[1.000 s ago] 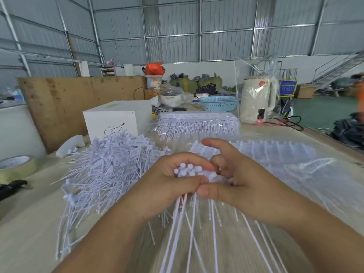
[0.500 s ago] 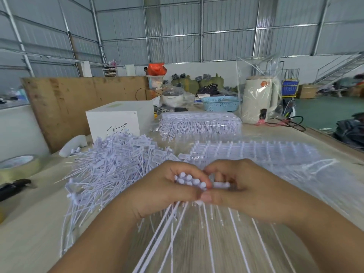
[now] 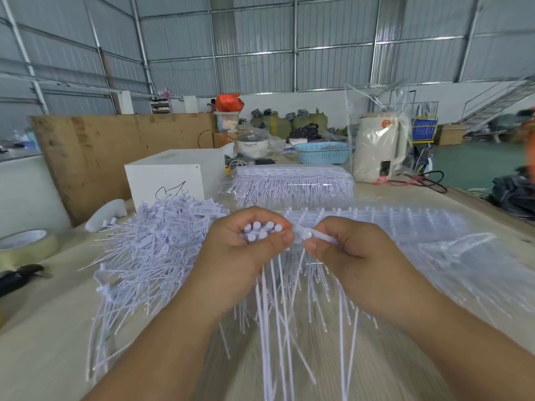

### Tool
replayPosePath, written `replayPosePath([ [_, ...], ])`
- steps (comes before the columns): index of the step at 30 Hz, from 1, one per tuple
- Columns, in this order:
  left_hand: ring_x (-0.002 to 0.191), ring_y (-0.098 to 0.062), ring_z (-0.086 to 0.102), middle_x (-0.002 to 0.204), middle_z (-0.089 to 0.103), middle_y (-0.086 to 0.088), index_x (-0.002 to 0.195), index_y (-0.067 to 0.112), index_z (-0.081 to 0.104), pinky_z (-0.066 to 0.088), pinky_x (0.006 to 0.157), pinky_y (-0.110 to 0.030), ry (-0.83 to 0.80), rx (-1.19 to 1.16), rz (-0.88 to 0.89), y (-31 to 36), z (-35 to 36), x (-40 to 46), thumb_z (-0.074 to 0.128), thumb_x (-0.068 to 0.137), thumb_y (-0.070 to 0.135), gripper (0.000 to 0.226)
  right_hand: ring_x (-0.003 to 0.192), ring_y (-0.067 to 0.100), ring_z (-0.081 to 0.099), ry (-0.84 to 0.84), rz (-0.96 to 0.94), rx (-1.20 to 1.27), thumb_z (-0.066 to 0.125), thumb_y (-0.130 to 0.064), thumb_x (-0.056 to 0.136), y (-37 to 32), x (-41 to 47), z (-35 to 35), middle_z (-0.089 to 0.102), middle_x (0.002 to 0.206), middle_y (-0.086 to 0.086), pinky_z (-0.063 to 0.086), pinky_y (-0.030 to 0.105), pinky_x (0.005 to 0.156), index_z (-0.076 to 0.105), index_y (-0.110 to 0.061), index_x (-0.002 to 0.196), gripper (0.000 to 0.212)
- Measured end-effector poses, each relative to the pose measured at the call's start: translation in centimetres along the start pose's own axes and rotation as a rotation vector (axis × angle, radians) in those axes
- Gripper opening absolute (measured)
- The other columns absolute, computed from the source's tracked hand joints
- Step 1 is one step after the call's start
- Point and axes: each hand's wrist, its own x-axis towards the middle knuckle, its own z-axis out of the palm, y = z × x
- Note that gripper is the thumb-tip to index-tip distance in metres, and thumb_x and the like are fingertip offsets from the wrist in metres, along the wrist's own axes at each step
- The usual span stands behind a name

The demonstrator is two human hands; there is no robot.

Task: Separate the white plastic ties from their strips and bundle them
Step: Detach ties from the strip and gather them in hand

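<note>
A pale wooden table (image 3: 43,357) fills the lower view, with a plywood board (image 3: 121,151) stood along its far left edge. On the left half of the table a large heap of loose ties (image 3: 150,256) is spread, tails fanning towards the near edge. To the right, uncut strips (image 3: 405,227) lie flat in rows under clear film. Further back a wrapped stack (image 3: 292,183) of more strips is seen, with a white box (image 3: 170,175) just to its left, and behind them a cream kettle (image 3: 379,151) in a clear bag and a blue basket (image 3: 322,152). A tape roll (image 3: 26,247) sits at the left edge.

A bundle (image 3: 262,233) of ties is gripped in the left hand (image 3: 240,261), fingers curled round it, round heads up and tails hanging down to the table. Just beside it, a single tie (image 3: 317,235) is pinched by its head between thumb and forefinger of the right hand (image 3: 353,261). Whether that tie is joined to a strip cannot be told.
</note>
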Motion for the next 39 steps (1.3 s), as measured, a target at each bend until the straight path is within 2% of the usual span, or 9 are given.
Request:
replayPosePath([
  [4,0.063,-0.002,0.061,0.07,0.07,0.006,0.07,0.02,0.074,0.046,0.058,-0.012,0.137,-0.052,-0.033,-0.2,-0.3,0.3,0.075,0.062,0.026,0.011,0.045,0.006,0.032,0.229,0.011,0.191,0.056,-0.033,0.095,-0.1,0.5,-1.5,0.035,0.052,-0.008,0.029,0.017,0.044,0.05,-0.015,0.067,0.034],
  [7,0.063,-0.004,0.06,0.069,0.069,0.008,0.07,0.023,0.075,0.046,0.058,-0.015,0.014,-0.038,-0.076,-0.3,-0.2,0.2,0.077,0.06,0.027,0.011,0.049,0.007,0.035,-0.034,-0.023,0.224,0.06,-0.039,0.086,-0.1,0.1,-1.9,0.04,0.054,-0.012,0.031,0.019,0.049,0.061,-0.027,0.072,0.018],
  [9,0.069,-0.005,0.063,0.074,0.071,0.005,0.073,0.024,0.076,0.049,0.065,-0.015,-0.077,-0.055,-0.08,-0.6,0.1,0.0,0.082,0.062,0.024,0.012,0.05,0.009,0.036,-0.189,-0.033,0.231,0.063,-0.029,0.09,0.2,0.0,-1.2,0.045,0.055,-0.013,0.031,0.02,0.05,0.063,-0.032,0.09,0.003],
  [15,0.083,-0.01,0.066,0.085,0.072,0.003,0.087,0.023,0.076,0.051,0.072,-0.018,-0.318,-0.119,-0.1,-0.4,-0.2,-0.2,0.078,0.066,0.021,0.02,0.059,0.013,0.046,-0.31,0.018,0.24,0.066,-0.032,0.087,0.7,0.1,-1.4,0.063,0.07,-0.008,0.038,0.03,0.06,0.051,-0.045,0.116,0.035],
  [19,0.083,-0.012,0.068,0.087,0.074,-0.001,0.089,0.014,0.074,0.052,0.073,-0.02,-0.334,-0.068,-0.111,-0.5,-0.3,-0.2,0.076,0.069,0.005,0.022,0.063,0.005,0.055,-0.303,0.018,0.179,0.071,-0.025,0.088,0.8,0.2,-1.3,0.066,0.072,-0.01,0.042,0.023,0.064,0.045,-0.041,0.127,0.05],
  [24,0.084,-0.012,0.067,0.091,0.073,-0.003,0.091,0.012,0.073,0.052,0.074,-0.021,-0.429,-0.051,-0.149,-0.3,-0.6,-0.2,0.076,0.071,0.003,0.022,0.056,0.007,0.046,-0.35,0.005,0.155,0.072,-0.02,0.087,0.5,0.0,-1.2,0.056,0.067,0.0,0.036,0.019,0.052,0.051,-0.04,0.118,0.042],
  [27,0.085,-0.01,0.067,0.092,0.073,0.0,0.091,0.017,0.074,0.052,0.075,-0.02,-0.448,-0.035,-0.159,-0.4,-0.6,-0.2,0.075,0.072,0.003,0.024,0.052,0.003,0.045,-0.368,0.025,0.155,0.073,-0.02,0.087,0.6,0.1,-1.4,0.056,0.064,-0.009,0.037,0.018,0.049,0.051,-0.039,0.118,0.043],
  [32,0.088,-0.01,0.065,0.093,0.071,0.002,0.097,0.011,0.071,0.05,0.077,-0.021,-0.441,0.019,-0.145,-0.6,-0.3,-0.2,0.075,0.073,0.008,0.025,0.049,0.007,0.05,-0.39,0.096,0.187,0.076,-0.026,0.083,0.6,0.1,-1.6,0.068,0.086,0.001,0.043,0.022,0.047,0.056,-0.04,0.107,0.034],
  [39,0.089,-0.011,0.064,0.094,0.071,0.002,0.098,0.016,0.072,0.05,0.08,-0.023,-0.448,0.022,-0.154,-0.7,-0.4,-0.2,0.078,0.07,0.016,0.028,0.048,0.015,0.057,-0.344,0.208,0.19,0.084,-0.062,0.054,0.3,0.0,-1.5,0.071,0.079,-0.001,0.046,0.025,0.048,0.058,-0.041,0.098,0.055],
])
